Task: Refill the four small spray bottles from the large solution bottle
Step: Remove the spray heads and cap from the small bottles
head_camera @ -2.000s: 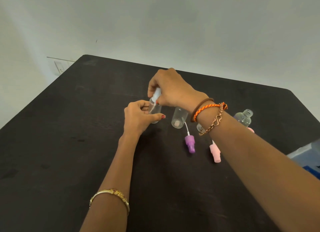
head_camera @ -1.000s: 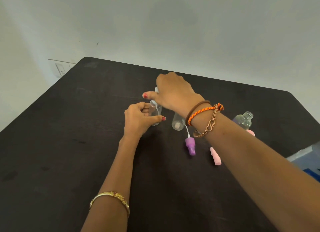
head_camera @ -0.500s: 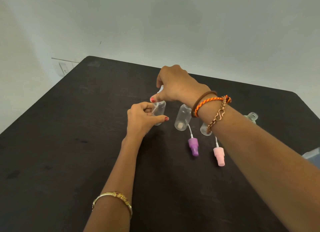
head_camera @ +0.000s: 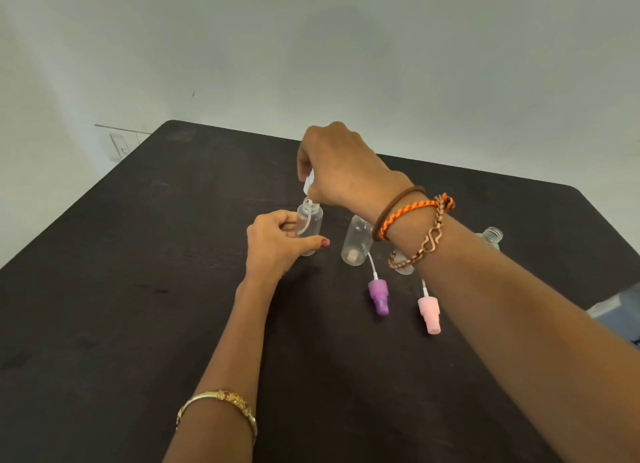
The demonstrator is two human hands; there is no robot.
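My left hand grips a small clear spray bottle standing on the black table. My right hand pinches its white spray cap, lifted just above the open neck with the thin tube still inside. A second clear bottle stands open to the right, with a purple spray cap lying in front of it. A third bottle is mostly hidden behind my right wrist; a pink cap lies before it. A fourth open bottle stands farther right.
A blue and white object shows at the right edge behind my right forearm. A wall switch sits on the white wall past the table's far left corner.
My right hand twisted the white cap and has now lifted it off the neck of the bottle. My left hand kept hold of the bottle.
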